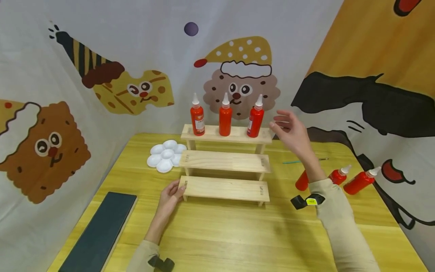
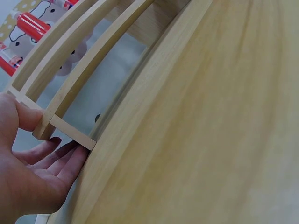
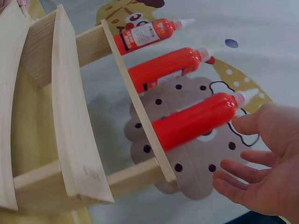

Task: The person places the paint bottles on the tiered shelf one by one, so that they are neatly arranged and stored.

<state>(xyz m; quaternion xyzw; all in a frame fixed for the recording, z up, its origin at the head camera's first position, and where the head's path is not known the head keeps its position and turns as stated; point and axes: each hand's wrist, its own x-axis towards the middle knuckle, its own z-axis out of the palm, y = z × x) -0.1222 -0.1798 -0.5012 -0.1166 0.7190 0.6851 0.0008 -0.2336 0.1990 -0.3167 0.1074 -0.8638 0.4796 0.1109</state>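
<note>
A three-step wooden rack (image 1: 224, 189) stands on the table. My left hand (image 1: 170, 198) holds the left end of its lowest step, thumb on top and the other fingers below, beside the leg in the left wrist view. Three red squeeze bottles with white nozzle caps stand upright on the top step: a left bottle (image 1: 198, 120), a middle bottle (image 1: 225, 119) and a right bottle (image 1: 255, 120). My right hand (image 1: 293, 134) is in the air just right of the right bottle, fingers loosely bent and apart from it. In the right wrist view nothing lies between thumb and fingers.
Three more red bottles lie at the right, one (image 1: 360, 183) outermost and one (image 1: 301, 181) partly behind my right forearm. Near them is a thin paintbrush (image 1: 292, 162). A white flower-shaped palette (image 1: 164, 155) sits left of the rack. A dark flat board (image 1: 100, 230) lies front left.
</note>
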